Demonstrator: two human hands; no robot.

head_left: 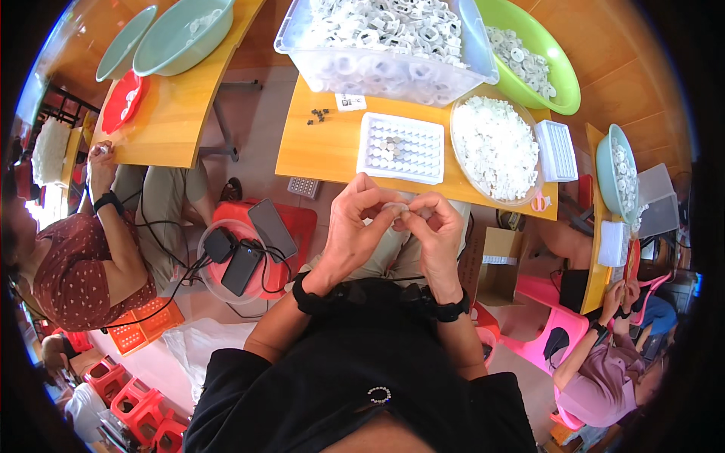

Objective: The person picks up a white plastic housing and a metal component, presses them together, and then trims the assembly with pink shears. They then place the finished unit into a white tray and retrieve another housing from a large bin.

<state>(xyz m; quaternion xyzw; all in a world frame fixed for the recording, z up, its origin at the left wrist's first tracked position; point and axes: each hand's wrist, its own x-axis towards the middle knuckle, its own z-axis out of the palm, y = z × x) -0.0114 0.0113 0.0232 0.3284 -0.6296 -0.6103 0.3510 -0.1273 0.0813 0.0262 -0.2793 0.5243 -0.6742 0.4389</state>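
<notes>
My left hand and my right hand meet over my lap, just off the table's near edge. Between their fingertips is a small whitish plastic piece, pinched from both sides and mostly covered by the fingers. Just beyond my hands lies a white tray with rows of slots and several small round silvery pieces in its middle. Right of that, a round clear tray is heaped with small white plastic parts. A few tiny black pieces lie on the table to the left.
A clear bin full of white ring-shaped parts and a green basin stand at the back of the wooden table. A stool on my left bears phones and cables. One co-worker sits left, another right.
</notes>
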